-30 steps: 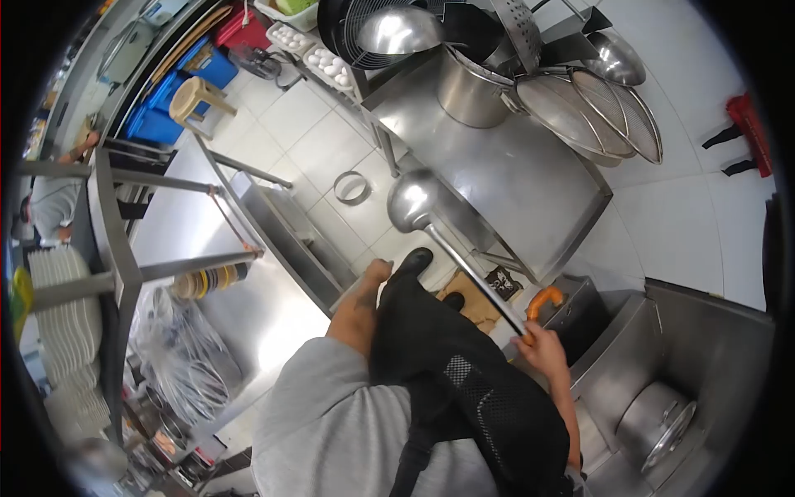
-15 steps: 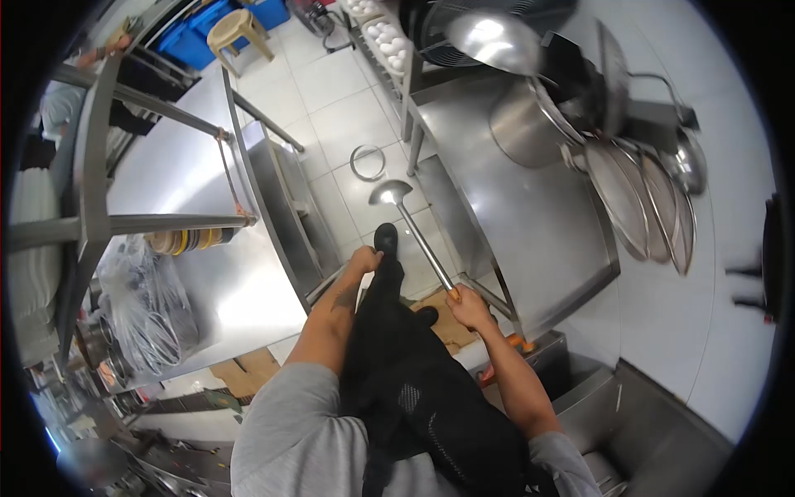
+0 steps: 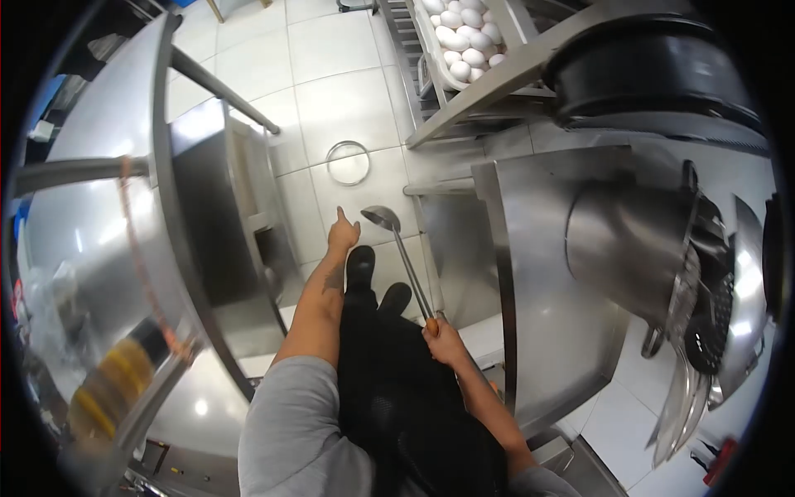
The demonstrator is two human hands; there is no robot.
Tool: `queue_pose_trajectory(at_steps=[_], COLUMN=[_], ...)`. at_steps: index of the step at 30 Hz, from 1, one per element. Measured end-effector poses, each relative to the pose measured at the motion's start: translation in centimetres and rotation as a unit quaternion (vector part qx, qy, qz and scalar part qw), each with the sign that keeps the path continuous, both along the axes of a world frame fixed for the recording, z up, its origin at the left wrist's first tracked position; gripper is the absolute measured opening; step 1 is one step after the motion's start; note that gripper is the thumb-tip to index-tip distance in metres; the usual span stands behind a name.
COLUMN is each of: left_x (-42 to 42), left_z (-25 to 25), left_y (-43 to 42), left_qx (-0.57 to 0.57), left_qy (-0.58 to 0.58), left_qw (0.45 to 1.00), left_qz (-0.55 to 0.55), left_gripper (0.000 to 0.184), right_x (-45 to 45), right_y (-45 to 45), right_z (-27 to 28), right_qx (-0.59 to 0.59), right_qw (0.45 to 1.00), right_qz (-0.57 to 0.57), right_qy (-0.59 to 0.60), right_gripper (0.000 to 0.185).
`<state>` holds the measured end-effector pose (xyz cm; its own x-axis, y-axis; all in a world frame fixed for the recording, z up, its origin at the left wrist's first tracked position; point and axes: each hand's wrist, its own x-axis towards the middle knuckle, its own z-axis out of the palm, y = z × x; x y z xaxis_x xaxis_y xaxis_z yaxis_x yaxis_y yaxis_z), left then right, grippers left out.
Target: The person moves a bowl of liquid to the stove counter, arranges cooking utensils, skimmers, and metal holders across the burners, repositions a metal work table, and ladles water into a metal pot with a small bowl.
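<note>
My right hand point(image 3: 445, 341) is closed around the wooden-ended handle of a long metal ladle point(image 3: 409, 265). The ladle slants up and left, its bowl point(image 3: 382, 217) over the tiled floor. My left hand point(image 3: 343, 232) reaches forward to the left of the bowl, apart from it. Its thumb and at least one finger stretch out, with nothing held. Beyond that hand, a thin metal ring point(image 3: 348, 183) lies on the white floor tiles. My black shoes point(image 3: 360, 269) are just below the left hand.
A steel counter on the right point(image 3: 546, 348) carries a large steel pot point(image 3: 625, 248) beside ladles and a skimmer point(image 3: 710, 331). White eggs point(image 3: 472, 37) fill a tray on a rack, near a black pan point(image 3: 654, 74). Another steel table point(image 3: 91, 141) runs along the left.
The view has moved forward, so the ring, eggs and pot appear larger. My left hand has gone from closed to outstretched and reaches forward. My right hand still holds the ladle.
</note>
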<state>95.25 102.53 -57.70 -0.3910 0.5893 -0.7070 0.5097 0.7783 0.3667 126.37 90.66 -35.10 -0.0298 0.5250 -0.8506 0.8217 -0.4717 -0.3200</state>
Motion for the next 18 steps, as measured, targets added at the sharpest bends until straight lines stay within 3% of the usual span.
queue_pose_trajectory(at_steps=[4, 8, 11, 14, 18], left_x=[-0.4, -0.8, -1.6, -2.5, -1.8], left_z=[-12.2, -17.1, -22.8, -33.8, -26.3], left_y=[5.0, 9.7, 11.3, 10.1, 7.4], left_qx=[0.065, 0.014, -0.021, -0.09, 0.028], left_qy=[0.028, 0.042, 0.05, 0.031, 0.048], left_qw=[0.992, 0.993, 0.977, 0.946, 0.979], left_qz=[-0.101, -0.105, -0.204, -0.309, -0.196], left_gripper=[0.063, 0.048, 0.042, 0.043, 0.043], right_x=[-0.9, -2.0, -2.2, -1.8, -0.8], right_y=[2.1, 3.3, 3.7, 3.9, 2.8], right_z=[-4.1, -8.0, -9.3, -10.8, -10.3], right_qx=[0.034, 0.073, 0.063, 0.051, 0.037], right_qw=[0.998, 0.997, 0.998, 0.998, 0.999], right_qz=[0.042, 0.028, -0.004, -0.023, -0.026], right_qy=[-0.033, -0.017, -0.022, -0.01, -0.021], right_gripper=[0.034, 0.032, 0.031, 0.029, 0.028])
